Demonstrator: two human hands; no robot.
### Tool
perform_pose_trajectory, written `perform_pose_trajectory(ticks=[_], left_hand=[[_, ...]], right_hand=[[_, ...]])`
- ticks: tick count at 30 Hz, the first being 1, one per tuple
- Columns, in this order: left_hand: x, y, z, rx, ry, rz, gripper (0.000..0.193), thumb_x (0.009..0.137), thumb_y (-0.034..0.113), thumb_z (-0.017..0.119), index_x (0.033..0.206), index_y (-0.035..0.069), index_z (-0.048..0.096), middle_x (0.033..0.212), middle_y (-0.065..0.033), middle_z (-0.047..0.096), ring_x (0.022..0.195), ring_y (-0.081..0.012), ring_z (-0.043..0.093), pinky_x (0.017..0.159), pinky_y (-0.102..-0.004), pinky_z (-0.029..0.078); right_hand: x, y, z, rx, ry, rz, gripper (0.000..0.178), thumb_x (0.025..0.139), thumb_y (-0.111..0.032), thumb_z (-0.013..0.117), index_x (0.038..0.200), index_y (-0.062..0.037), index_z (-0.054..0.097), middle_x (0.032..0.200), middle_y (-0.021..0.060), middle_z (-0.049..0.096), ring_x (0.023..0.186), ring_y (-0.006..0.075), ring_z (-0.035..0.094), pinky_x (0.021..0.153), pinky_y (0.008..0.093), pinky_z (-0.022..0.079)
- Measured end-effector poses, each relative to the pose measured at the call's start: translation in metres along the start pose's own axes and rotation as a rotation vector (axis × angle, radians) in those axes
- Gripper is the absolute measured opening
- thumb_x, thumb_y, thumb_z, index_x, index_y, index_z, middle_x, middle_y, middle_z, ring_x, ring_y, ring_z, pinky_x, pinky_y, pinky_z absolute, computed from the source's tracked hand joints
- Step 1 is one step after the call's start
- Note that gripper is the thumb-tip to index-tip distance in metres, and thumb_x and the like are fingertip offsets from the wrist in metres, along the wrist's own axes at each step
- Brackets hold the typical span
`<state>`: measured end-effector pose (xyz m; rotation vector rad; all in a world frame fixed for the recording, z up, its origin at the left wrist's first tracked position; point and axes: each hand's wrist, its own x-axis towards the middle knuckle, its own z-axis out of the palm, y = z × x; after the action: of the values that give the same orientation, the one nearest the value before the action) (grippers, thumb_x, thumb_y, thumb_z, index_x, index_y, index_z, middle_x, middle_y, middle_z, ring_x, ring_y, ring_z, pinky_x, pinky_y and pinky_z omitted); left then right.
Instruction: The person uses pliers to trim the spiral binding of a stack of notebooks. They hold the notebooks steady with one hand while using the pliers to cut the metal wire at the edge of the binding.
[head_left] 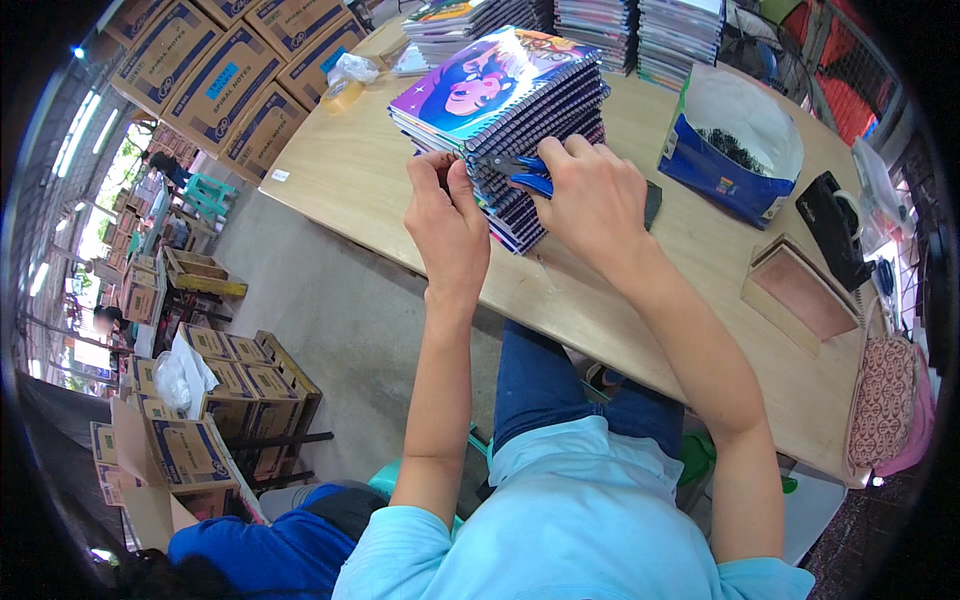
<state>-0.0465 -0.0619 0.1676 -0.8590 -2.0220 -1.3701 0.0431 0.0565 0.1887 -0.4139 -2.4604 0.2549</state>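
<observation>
A stack of spiral notebooks (520, 85) stands on the light wooden table, its top cover colourful with a cartoon figure. The dark wire bindings face me. My right hand (595, 195) grips blue-handled pliers (530, 176), whose jaws point left at the bindings near the stack's corner. At that same corner my left hand (447, 215) has thumb and forefinger pinched together against the notebooks' edge. Whatever lies between those fingertips is too small to make out.
More notebook stacks (680, 40) stand along the far edge. To the right are a blue-and-white bag (725, 170) holding dark bits, a black tape dispenser (832, 230) and a small wooden box (800, 285). Cartons (225, 85) rise at the left; a person in blue (270, 540) sits close by.
</observation>
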Motion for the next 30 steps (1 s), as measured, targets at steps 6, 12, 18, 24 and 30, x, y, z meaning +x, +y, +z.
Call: perform_pose_trajectory(ticks=[6, 12, 18, 24, 30], left_hand=[[-0.002, -0.001, -0.001, 0.007, 0.0, 0.011, 0.014, 0.099, 0.012, 0.05, 0.099, -0.002, 0.051, 0.082, -0.0143, 0.064, 0.072, -0.0201, 0.066, 0.065, -0.0331, 0.051], [-0.002, 0.0, -0.001, 0.027, 0.005, 0.023, 0.014, 0.099, 0.012, 0.05, 0.099, -0.002, 0.051, 0.081, -0.015, 0.064, 0.073, -0.0213, 0.066, 0.066, -0.0338, 0.052], [-0.002, 0.0, -0.001, -0.092, -0.014, -0.047, 0.016, 0.1, 0.016, 0.049, 0.099, 0.001, 0.05, 0.078, -0.0087, 0.061, 0.065, -0.0147, 0.059, 0.056, -0.0278, 0.047], [0.002, 0.004, -0.016, -0.938, -0.253, -0.665, 0.017, 0.101, 0.025, 0.048, 0.103, 0.009, 0.051, 0.074, 0.0009, 0.048, 0.054, -0.0032, 0.035, 0.045, -0.0169, 0.029], [-0.004, 0.029, -0.023, -0.684, -0.095, -0.487, 0.016, 0.102, 0.023, 0.046, 0.104, 0.008, 0.051, 0.077, -0.0003, 0.048, 0.056, -0.002, 0.035, 0.046, -0.0156, 0.028]], right_hand=[[0.001, -0.001, -0.005, -0.005, 0.148, -0.014, 0.04, 0.073, -0.039, 0.074, 0.091, -0.0049, 0.064, 0.093, 0.0105, 0.063, 0.087, 0.0289, 0.062, 0.075, 0.0428, 0.048], [0.007, -0.007, -0.007, -0.015, 0.114, -0.045, 0.04, 0.074, -0.039, 0.074, 0.09, -0.0043, 0.064, 0.092, 0.0118, 0.064, 0.086, 0.0287, 0.063, 0.074, 0.0424, 0.049], [0.013, 0.002, 0.002, 0.034, 0.026, -0.036, 0.039, 0.075, -0.043, 0.073, 0.084, -0.006, 0.063, 0.076, 0.0109, 0.062, 0.072, 0.0303, 0.064, 0.063, 0.0417, 0.051], [0.011, 0.006, -0.004, -0.005, 0.15, -0.123, 0.04, 0.075, -0.044, 0.073, 0.084, -0.007, 0.063, 0.077, 0.0104, 0.062, 0.071, 0.0311, 0.064, 0.061, 0.0402, 0.05], [0.002, 0.024, -0.029, 0.358, 0.146, 0.141, 0.04, 0.079, -0.044, 0.07, 0.09, -0.0069, 0.063, 0.086, 0.0087, 0.064, 0.077, 0.0246, 0.063, 0.071, 0.0378, 0.048]])
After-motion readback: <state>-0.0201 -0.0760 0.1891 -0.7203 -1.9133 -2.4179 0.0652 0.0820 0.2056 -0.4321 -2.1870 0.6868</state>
